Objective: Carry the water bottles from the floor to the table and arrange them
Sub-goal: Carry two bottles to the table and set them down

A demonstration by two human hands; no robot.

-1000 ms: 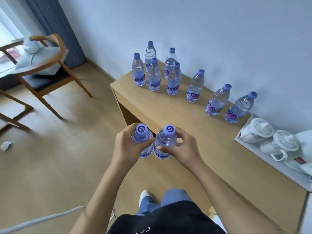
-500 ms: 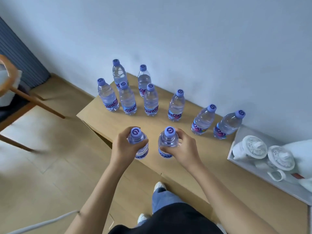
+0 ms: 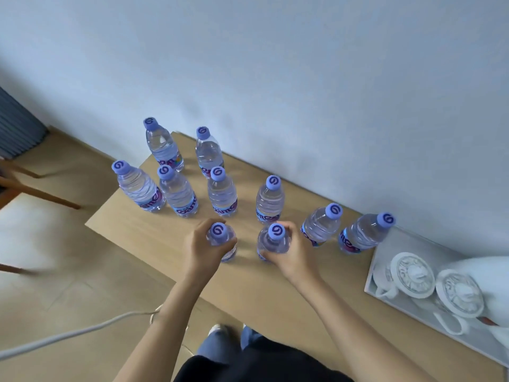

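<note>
My fingers [image 3: 231, 242] on the left hand [image 3: 202, 248] wrap one bottle [image 3: 223, 244] below its cap; the right hand [image 3: 290, 252] grips a second bottle [image 3: 274, 242] likewise. Both sit upright over the desk [image 3: 154, 230], near its front edge, just ahead of eight standing bottles [image 3: 223, 194]. I judge this the setting-down step. Next I must seat both bases flat, in line with the row, then let go without nudging neighbours.

Clear bottles [image 3: 222, 193] with purple swirl-marked caps [image 3: 217, 173] on a light wood table [image 3: 170, 241].
</note>
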